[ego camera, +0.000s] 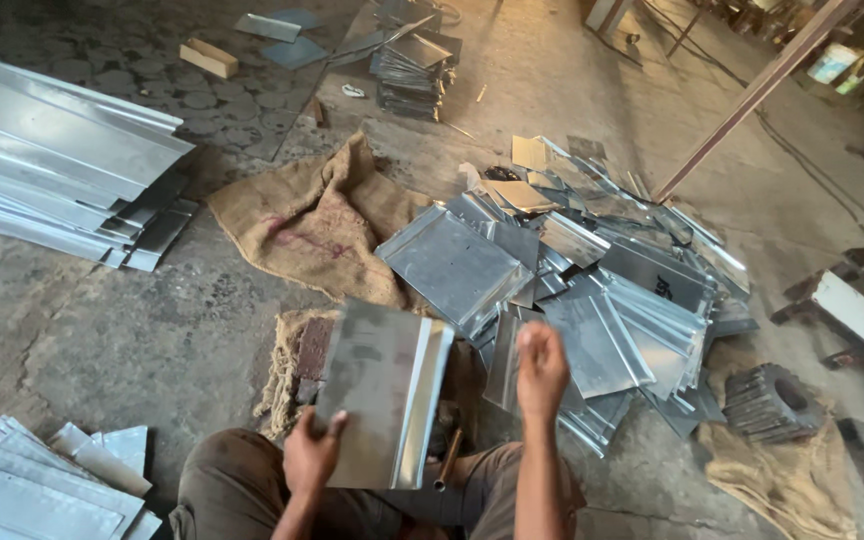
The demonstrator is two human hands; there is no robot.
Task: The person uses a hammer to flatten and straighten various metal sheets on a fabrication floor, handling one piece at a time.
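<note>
1. Lower centre of frame: flat grey sheet-metal panel with a folded bright edge [384,392], held tilted over the lap and the brown trousered knees [242,480].
2. Left hand [310,452] gripping the panel's lower left corner, thumb on top, fingers curled beneath.
3. Right hand [542,368] raised just right of the panel, clear of it, fingers closed into a loose fist; contents, if any, not discernible.
4. Step judged: single panel picked out and under handling. Next move likely calls for a firm two-handed hold, kept away from the sharp folded edge.
5. Centre right: loose heap of similar shiny metal panels [592,300] on the concrete floor.
6. Centre: crumpled brown burlap sack [317,225].
7. Upper left: stacked long metal strips [52,160].
</note>
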